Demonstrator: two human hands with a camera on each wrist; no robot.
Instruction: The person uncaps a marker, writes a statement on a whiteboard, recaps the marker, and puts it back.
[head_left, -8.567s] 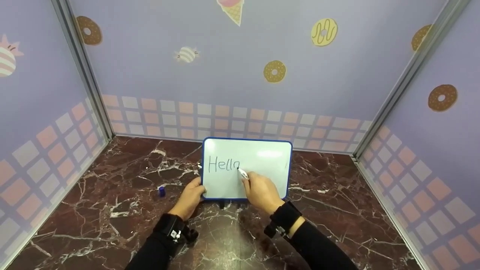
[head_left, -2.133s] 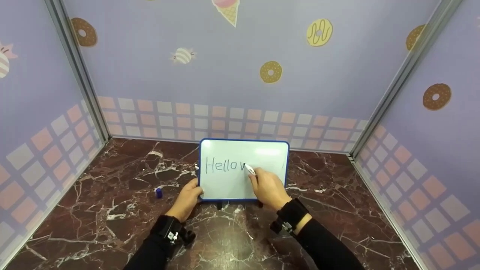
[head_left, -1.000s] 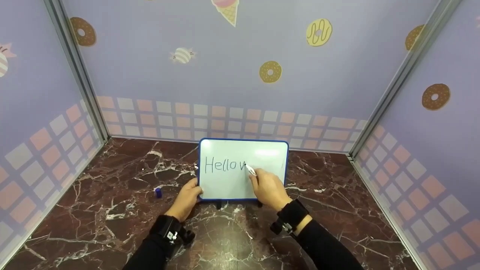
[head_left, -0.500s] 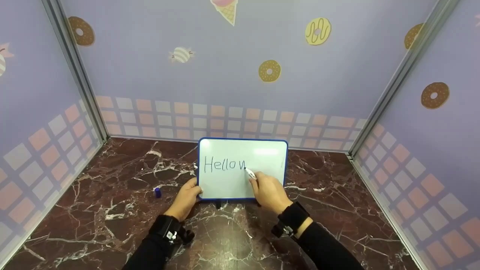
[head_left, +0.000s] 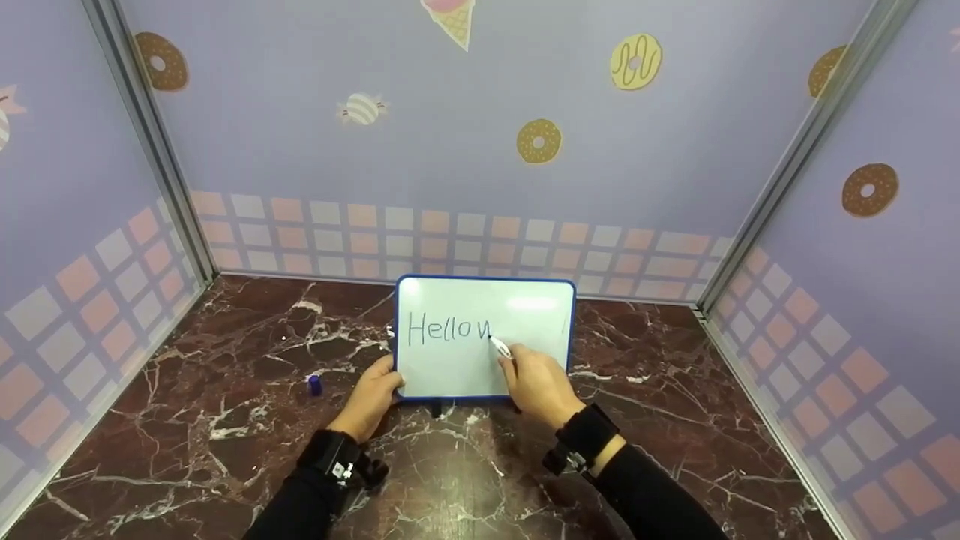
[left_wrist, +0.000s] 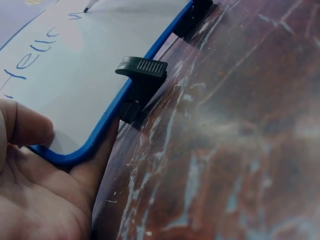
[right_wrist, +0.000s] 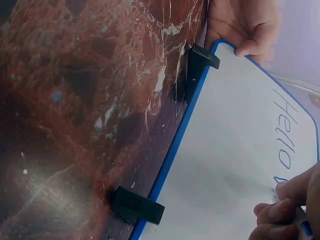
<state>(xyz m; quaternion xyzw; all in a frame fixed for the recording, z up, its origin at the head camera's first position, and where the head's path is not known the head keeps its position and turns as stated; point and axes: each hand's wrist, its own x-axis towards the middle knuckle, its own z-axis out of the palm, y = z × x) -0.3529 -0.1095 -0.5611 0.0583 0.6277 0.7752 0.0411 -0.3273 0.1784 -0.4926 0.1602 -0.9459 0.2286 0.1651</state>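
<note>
Perhaps the whiteboard (head_left: pixel 450 371), tilted up from the tabletop (head_left: pixel 187 442), could rock and skew the lettering (head_left: pixel 447 328) if the left grip (head_left: pixel 372 397), pinching its lower left corner, slackens while the right grip (head_left: pixel 540 382), fingers curled around the marker (head_left: pixel 501 347), presses the tip too hard.

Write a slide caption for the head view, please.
The left hand grips a blue-rimmed whiteboard while the right hand holds a marker at the letter after "Hello".
</note>
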